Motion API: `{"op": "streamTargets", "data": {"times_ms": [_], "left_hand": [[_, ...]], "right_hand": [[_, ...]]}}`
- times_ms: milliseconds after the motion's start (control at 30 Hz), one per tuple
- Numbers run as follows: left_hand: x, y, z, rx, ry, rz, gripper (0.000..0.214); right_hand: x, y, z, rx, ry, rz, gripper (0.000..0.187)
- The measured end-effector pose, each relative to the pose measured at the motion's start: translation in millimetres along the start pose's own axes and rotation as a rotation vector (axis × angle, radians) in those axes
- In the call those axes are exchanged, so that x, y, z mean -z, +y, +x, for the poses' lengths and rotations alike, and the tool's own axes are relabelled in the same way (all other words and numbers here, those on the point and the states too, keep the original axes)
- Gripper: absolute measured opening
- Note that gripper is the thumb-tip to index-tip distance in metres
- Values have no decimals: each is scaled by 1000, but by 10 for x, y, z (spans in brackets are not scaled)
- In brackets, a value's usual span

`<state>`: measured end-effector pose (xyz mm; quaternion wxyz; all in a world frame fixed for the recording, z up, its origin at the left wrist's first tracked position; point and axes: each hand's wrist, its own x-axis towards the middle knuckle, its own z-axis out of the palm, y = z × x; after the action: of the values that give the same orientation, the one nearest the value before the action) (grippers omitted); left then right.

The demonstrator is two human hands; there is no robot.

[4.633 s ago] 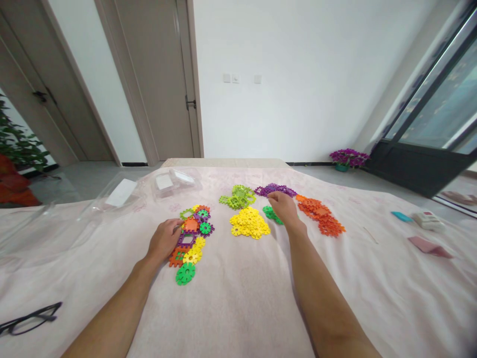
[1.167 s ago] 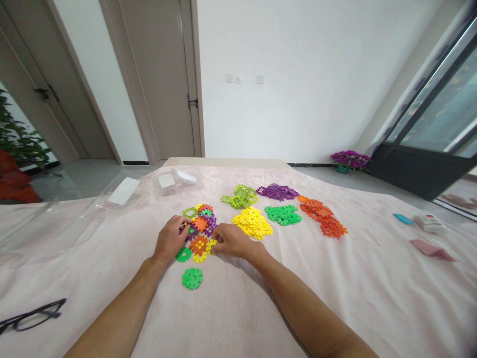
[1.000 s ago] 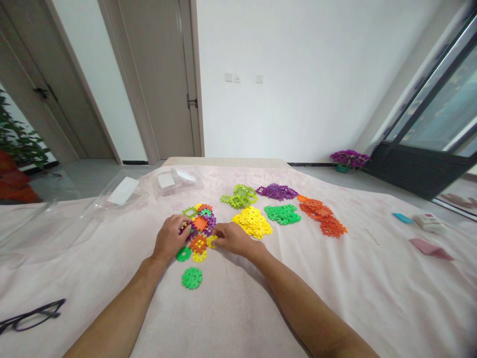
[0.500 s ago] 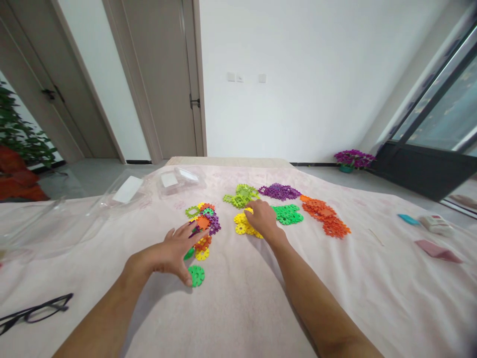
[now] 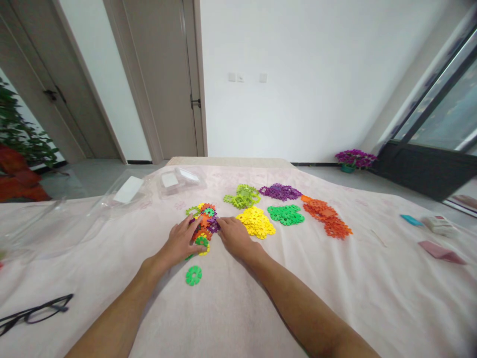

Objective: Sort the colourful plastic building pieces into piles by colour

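A mixed pile of coloured plastic interlocking pieces (image 5: 206,222) lies on the pink cloth (image 5: 238,298). My left hand (image 5: 182,242) rests on the pile's near left side, fingers stretched flat over the pieces. Against the pile's right edge lies my right hand (image 5: 234,237), its fingertips touching a purple piece and nothing visibly gripped. One green gear piece (image 5: 194,275) lies alone just in front of my left hand. Sorted heaps sit behind: yellow (image 5: 257,222), dark green (image 5: 285,214), lime (image 5: 242,196), purple (image 5: 280,191) and orange (image 5: 328,220).
Clear plastic packaging (image 5: 128,191) and a clear box (image 5: 179,178) lie at the back left. Black glasses (image 5: 35,314) sit near the front left edge. A teal item (image 5: 411,219), a small box (image 5: 439,224) and a pink card (image 5: 439,249) are at the right.
My right hand has come back from the yellow heap to the mixed pile's right edge. My left hand slid forward onto the pile. The pile looks more bunched together.
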<state>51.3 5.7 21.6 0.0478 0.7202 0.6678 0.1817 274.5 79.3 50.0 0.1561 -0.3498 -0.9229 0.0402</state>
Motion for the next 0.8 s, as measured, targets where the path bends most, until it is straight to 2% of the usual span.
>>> {"op": "streamTargets", "data": {"times_ms": [167, 300, 400, 467, 600, 700, 800], "left_hand": [[-128, -90, 10, -39, 77, -54, 87], [-144, -81, -5, -47, 133, -118, 74], [-120, -57, -2, -58, 115, -169, 69], [-68, -50, 3, -50, 54, -183, 81], [162, -38, -34, -1, -148, -152, 125], [350, 23, -118, -12, -313, -101, 137], [421, 145, -190, -2, -406, -24, 143]], "right_hand": [[1, 35, 19, -79, -53, -57, 29], [71, 75, 25, -105, 11, 21, 29], [177, 209, 65, -164, 106, 135, 30], [261, 373, 99, -219, 202, 217, 30], [387, 817, 130, -374, 369, 339, 28], [413, 1156, 109, -515, 449, 524, 26], [413, 1440, 61, -633, 622, 814, 25]]}}
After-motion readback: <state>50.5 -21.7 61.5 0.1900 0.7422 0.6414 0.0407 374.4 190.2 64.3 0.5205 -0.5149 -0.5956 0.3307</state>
